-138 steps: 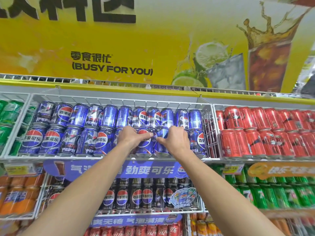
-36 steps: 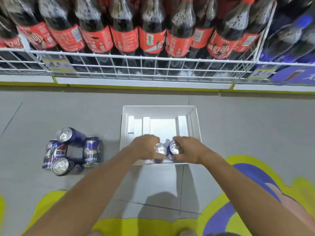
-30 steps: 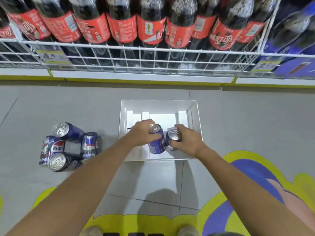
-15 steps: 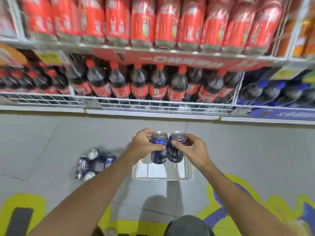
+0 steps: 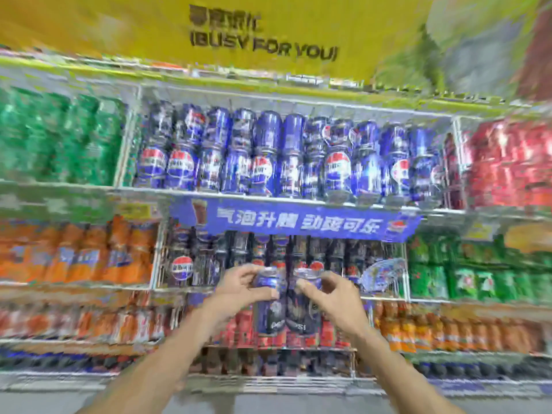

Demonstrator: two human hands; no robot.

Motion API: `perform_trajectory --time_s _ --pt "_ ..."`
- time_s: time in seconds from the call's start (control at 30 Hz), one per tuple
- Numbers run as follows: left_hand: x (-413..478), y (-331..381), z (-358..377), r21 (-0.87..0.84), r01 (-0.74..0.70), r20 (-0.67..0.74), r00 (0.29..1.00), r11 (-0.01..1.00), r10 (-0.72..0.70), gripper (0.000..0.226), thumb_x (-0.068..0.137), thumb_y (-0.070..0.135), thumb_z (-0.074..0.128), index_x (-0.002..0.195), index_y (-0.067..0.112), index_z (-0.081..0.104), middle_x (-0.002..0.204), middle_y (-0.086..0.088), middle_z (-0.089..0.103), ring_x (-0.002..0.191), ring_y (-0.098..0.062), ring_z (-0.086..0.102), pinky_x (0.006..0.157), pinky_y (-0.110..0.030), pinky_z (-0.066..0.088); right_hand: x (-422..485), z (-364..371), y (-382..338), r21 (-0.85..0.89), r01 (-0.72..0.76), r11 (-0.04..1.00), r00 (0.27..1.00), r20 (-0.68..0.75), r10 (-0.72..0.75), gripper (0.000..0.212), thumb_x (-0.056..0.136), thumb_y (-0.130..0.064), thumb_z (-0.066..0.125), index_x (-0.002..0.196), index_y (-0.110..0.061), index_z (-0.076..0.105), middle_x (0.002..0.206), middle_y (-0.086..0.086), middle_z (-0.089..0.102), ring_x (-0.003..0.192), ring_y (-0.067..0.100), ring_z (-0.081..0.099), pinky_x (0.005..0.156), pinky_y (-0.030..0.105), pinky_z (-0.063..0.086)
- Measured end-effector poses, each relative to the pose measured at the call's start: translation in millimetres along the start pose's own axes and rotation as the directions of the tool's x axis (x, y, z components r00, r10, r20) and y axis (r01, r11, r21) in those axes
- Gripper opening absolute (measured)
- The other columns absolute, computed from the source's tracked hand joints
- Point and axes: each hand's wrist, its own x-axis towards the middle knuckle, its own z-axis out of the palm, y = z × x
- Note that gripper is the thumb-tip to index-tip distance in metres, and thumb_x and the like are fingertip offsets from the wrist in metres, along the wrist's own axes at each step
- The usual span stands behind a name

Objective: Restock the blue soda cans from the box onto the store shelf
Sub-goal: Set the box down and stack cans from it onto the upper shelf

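I hold two blue soda cans upright and side by side at chest height in front of the shelving. My left hand (image 5: 239, 289) grips the left blue can (image 5: 268, 309). My right hand (image 5: 334, 297) grips the right blue can (image 5: 303, 312). Higher up, the wire shelf (image 5: 292, 201) carries several blue cans (image 5: 268, 156) stacked in two layers, well above my hands. The picture is blurred by motion. The box is out of view.
Green cans (image 5: 59, 138) stand left of the blue cans and red cans (image 5: 507, 162) stand right of them. A blue banner (image 5: 298, 222) hangs under the shelf. Dark bottles (image 5: 209, 258), orange bottles (image 5: 74, 252) and green cans fill lower rows.
Both hands lifted two blue cans out of the white box on the floor and raised them. My view swung up from the floor to the can shelves.
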Motion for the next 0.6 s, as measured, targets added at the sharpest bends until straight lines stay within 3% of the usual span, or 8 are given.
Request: perform_trajectory --time_s 0.07,0.17,0.23,0.27,0.33,0.43,0.5,0.6 --pt "-0.6 49.5 -14.6 0.045 -0.091 -0.042 0.995 0.995 0.093 0.035 0.073 -0.002 0.086 0.096 0.021 0.073 0.075 0.017 0.075 0.073 0.007 0.066 0.069 -0.009 0.049 7.4 -13.6 -51.6 -0.008 0.055 0.998 0.997 -0.062 -0.055 0.075 0.059 -0.092 0.064 0.066 -0.017 0.067 0.051 -0.009 0.053 0.052 0.007 0.044 0.056 0.037 0.040" --pt "3.1 100.7 -26.3 0.033 -0.173 -0.157 0.972 0.984 0.176 0.034 0.075 0.001 0.086 0.102 0.015 0.072 0.087 0.006 0.075 0.082 -0.006 0.066 0.070 -0.007 0.050 18.0 -26.9 -109.3 -0.112 0.123 0.986 0.983 -0.121 -0.137 0.076 0.065 -0.090 0.061 0.056 -0.014 0.053 0.044 -0.010 0.047 0.051 0.013 0.045 0.054 0.027 0.037" --pt "8.9 126.6 -28.9 -0.016 -0.203 -0.215 0.957 0.979 0.195 0.036 0.077 0.009 0.086 0.106 0.012 0.065 0.091 0.005 0.067 0.082 -0.005 0.062 0.065 -0.004 0.048 29.1 -34.9 -139.0 -0.103 0.122 0.987 0.983 -0.128 -0.135 0.074 0.074 -0.078 0.067 0.078 -0.004 0.072 0.069 0.000 0.073 0.074 0.025 0.068 0.072 0.035 0.052" --pt "15.4 137.0 -30.1 -0.029 -0.204 -0.240 0.952 0.979 0.191 0.035 0.079 0.012 0.086 0.105 0.014 0.062 0.089 0.008 0.062 0.079 -0.001 0.058 0.060 -0.003 0.046 37.0 -38.9 -150.4 -0.111 0.115 0.987 0.981 -0.143 -0.130 0.079 0.076 -0.075 0.068 0.094 0.001 0.074 0.086 0.010 0.077 0.088 0.029 0.071 0.082 0.040 0.054" --pt "30.3 163.4 -33.1 -0.038 -0.221 -0.274 0.940 0.975 0.203 0.035 0.080 0.015 0.086 0.104 0.014 0.061 0.090 0.007 0.062 0.082 -0.003 0.060 0.058 -0.005 0.047 60.4 -47.2 -172.3 -0.163 0.150 0.975 0.969 -0.172 -0.177 0.088 0.072 -0.084 0.064 0.104 -0.002 0.074 0.092 0.010 0.077 0.093 0.027 0.071 0.084 0.039 0.054" --pt "52.7 192.4 -37.2 -0.020 -0.261 -0.314 0.918 0.965 0.242 0.056 0.071 0.028 0.092 0.118 0.009 0.066 0.112 -0.004 0.070 0.107 -0.018 0.066 0.085 -0.025 0.055 93.7 -56.7 -196.1 -0.255 0.193 0.947 0.949 -0.197 -0.247 0.091 0.067 -0.093 0.055 0.087 -0.005 0.072 0.071 0.008 0.074 0.081 0.025 0.070 0.078 0.040 0.055" --pt "66.9 211.6 -41.6 0.004 -0.288 -0.337 0.901 0.958 0.272 0.071 0.064 0.038 0.094 0.123 0.009 0.067 0.121 -0.004 0.069 0.114 -0.018 0.064 0.101 -0.035 0.051 113.7 -63.3 -212.7 -0.310 0.198 0.930 0.933 -0.233 -0.276 0.081 0.070 -0.090 0.056 0.091 -0.013 0.071 0.073 0.007 0.073 0.088 0.029 0.069 0.076 0.039 0.051" --pt "90.3 232.2 -48.1 0.006 -0.285 -0.327 0.905 0.958 0.272 0.089 0.051 0.055 0.092 0.125 0.012 0.067 0.121 -0.002 0.071 0.114 -0.018 0.065 0.102 -0.037 0.051 139.7 -65.3 -230.4 -0.371 0.185 0.910 0.917 -0.266 -0.296 0.086 0.070 -0.090 0.057 0.099 -0.010 0.070 0.078 0.008 0.070 0.083 0.031 0.064 0.069 0.039 0.051"
